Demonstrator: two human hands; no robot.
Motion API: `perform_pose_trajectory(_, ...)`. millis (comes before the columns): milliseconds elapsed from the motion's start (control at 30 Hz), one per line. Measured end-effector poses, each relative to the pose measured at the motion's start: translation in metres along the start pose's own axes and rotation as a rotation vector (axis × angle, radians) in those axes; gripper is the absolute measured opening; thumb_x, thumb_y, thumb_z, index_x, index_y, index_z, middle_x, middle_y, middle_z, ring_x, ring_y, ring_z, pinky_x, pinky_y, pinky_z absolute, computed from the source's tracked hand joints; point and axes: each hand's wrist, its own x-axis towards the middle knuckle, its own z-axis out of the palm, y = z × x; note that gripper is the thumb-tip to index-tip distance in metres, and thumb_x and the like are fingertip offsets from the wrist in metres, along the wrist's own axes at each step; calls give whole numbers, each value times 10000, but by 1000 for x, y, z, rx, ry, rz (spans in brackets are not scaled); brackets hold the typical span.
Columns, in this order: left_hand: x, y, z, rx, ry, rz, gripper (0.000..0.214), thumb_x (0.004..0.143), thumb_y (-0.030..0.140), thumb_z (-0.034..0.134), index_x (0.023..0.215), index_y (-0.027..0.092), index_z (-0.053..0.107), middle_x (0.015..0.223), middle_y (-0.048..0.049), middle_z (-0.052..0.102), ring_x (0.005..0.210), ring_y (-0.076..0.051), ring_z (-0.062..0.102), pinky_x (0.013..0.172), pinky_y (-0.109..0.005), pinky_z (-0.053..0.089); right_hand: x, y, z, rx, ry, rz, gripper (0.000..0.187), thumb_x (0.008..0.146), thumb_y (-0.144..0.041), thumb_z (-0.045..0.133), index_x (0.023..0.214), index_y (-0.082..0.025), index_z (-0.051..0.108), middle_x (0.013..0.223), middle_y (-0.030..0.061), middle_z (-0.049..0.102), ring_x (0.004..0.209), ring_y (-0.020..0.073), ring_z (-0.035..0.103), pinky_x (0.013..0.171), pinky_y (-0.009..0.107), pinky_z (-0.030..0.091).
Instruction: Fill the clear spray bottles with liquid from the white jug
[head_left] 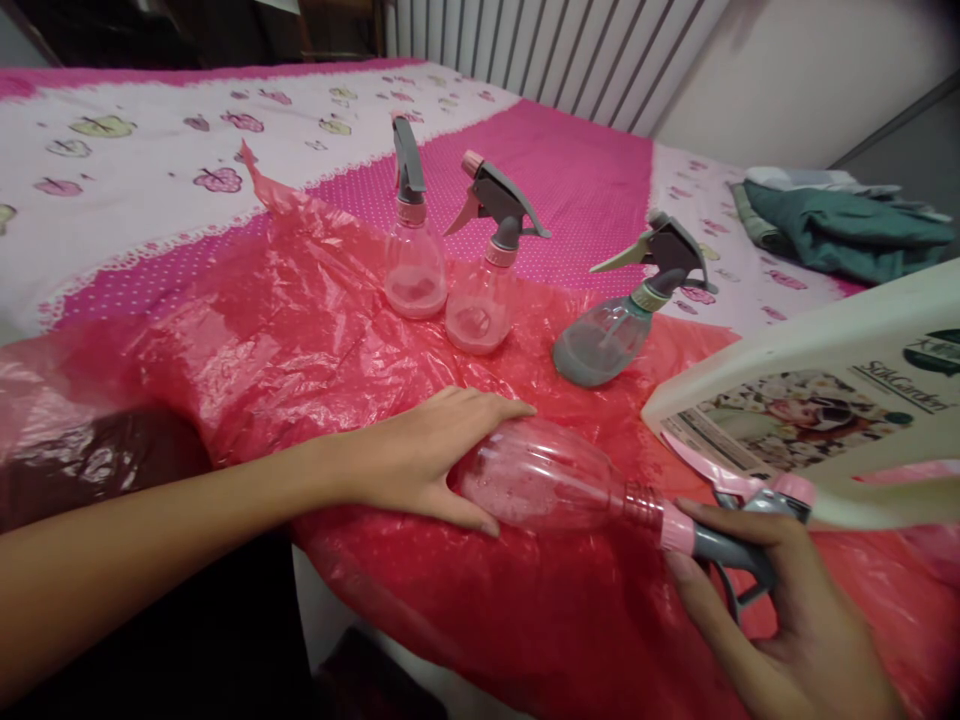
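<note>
Bed: a pink and white patterned bedspread [585,180] reaches back to a slatted panel [517,40] and a pale wall; a crumpled red plastic sheet [525,620] covers the near part.
Clear ribbed bottle: lies on its side [555,475] on the red plastic, between the two hands, its long axis running across the view, base to the left, neck to the right.
Left hand: the nearer to the base [420,450], grasping it with fingers over the far side and thumb on the near side.
Right hand: grasping a grey and pink trigger spray head [731,550], thumb and index finger near its pink collar [677,528].
Neck and collar: roughly in line, with screw threads [643,502] showing; whether the two are engaged, I cannot tell.
SilkGarden jug: just beyond the spray head [817,400], crowding the right hand's far side; contact is unclear.
Pink-collared spray bottles: two stand beyond the left hand, one at left [415,265], one just beside it [480,305].
Green-collared spray bottle: tilted in view [604,335], beyond the ribbed bottle and apart from it.
Folded green cloth: far right [847,225], well apart.
</note>
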Motion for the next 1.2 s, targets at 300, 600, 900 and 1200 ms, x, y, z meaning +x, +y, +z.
perform_pose_trajectory(300, 0, 1, -1, 5, 1, -5, 905, 887, 595, 806, 1589, 199, 395, 1526, -214, 590, 1327, -401, 609, 1102, -555, 485, 1, -1, 0, 12, 5, -2, 176, 1018, -427, 618, 1110, -277, 618, 874, -21, 732, 687, 147, 714, 625, 225, 556)
perform_pose_trajectory(600, 1, -1, 0, 9, 4, -3, 908, 886, 619, 796, 1571, 166, 409, 1512, -221, 596, 1312, -398, 612, 1096, -550, 489, 0, 0, -2, -18, 9, -18, 167, 1033, -425, 601, 1116, -281, 604, 894, -30, 734, 711, 124, 727, 659, 188, 568)
perform_pose_trajectory(900, 0, 1, -1, 12, 3, -10, 884, 897, 610, 786, 1576, 191, 408, 1509, -210, 602, 1304, -391, 615, 1092, -546, 489, -1, 1, -1, -5, 2, 4, 189, 1017, -434, 614, 1106, -267, 619, 902, -9, 753, 721, 157, 743, 640, 226, 582)
perform_pose_trajectory(1200, 0, 0, 0, -2, 12, -5, 898, 879, 611, 805, 1581, 219, 406, 1510, -200, 603, 1309, -394, 613, 1101, -550, 481, 0, 1, 1, -1, -4, 20, 191, 1012, -421, 620, 1110, -257, 624, 889, 14, 745, 711, 173, 740, 637, 253, 598)
